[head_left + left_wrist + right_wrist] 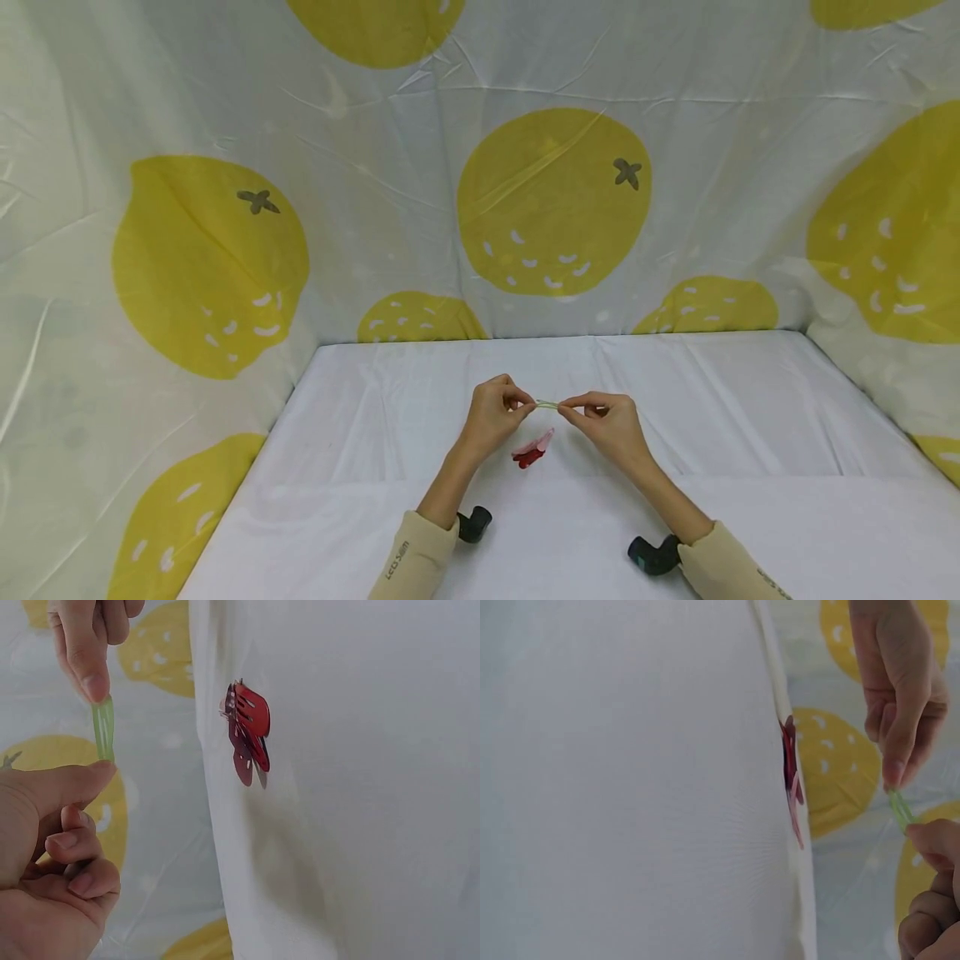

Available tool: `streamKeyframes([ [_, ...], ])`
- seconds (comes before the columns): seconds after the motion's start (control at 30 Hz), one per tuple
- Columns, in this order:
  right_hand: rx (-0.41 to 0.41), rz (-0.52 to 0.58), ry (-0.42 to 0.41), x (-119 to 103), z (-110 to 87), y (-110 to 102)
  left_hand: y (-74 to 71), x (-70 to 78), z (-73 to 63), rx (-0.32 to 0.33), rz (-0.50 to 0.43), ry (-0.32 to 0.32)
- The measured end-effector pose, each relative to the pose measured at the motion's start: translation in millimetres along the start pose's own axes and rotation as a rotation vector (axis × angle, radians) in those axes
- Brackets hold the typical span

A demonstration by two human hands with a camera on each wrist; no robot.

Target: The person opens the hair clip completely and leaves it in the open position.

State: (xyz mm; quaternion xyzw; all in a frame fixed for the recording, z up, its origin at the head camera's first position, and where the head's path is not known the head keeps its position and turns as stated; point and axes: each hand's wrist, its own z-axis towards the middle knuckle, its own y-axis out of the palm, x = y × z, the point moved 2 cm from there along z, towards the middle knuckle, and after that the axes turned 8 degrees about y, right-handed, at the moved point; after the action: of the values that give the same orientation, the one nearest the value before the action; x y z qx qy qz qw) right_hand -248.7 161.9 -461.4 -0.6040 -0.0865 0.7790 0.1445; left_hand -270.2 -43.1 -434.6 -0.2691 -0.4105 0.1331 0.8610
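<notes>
Between the two hands is a slim light green snap hair clip, held up above the table with slits along its length. My left hand pinches one end between thumb and index finger. The opposite end is pinched by my right hand in the same way. In the left wrist view the green clip spans the gap between the fingertips, which cover its ends. Below the hands, a small bunch of red and pink hair clips lies on the table; the dark red ones overlap.
A white cloth covers the table, with creases across it. Behind and at the sides hangs a pale curtain printed with yellow lemons. Black devices show at both wrists, beside beige sleeves.
</notes>
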Motion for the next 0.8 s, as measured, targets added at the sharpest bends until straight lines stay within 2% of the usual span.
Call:
streamKeyframes([
  [0.23, -0.03, -0.045, 0.087, 3, 5.1, 3, -1.7, -5.2, 0.9, -0.064, 0.015, -0.024],
  [0.47, -0.037, -0.071, 0.171, 9, 14.9, 12, 2.5, -15.5, 4.2, -0.058, 0.139, -0.111],
  [0.6, -0.023, -0.097, 0.226, 12, 24.7, 17, 7.6, -25.0, 11.6, -0.042, 0.206, -0.168],
  [0.8, 0.002, -0.128, 0.284, 16, 46.2, 26, 11.8, -43.3, 29.4, -0.031, 0.201, -0.219],
])
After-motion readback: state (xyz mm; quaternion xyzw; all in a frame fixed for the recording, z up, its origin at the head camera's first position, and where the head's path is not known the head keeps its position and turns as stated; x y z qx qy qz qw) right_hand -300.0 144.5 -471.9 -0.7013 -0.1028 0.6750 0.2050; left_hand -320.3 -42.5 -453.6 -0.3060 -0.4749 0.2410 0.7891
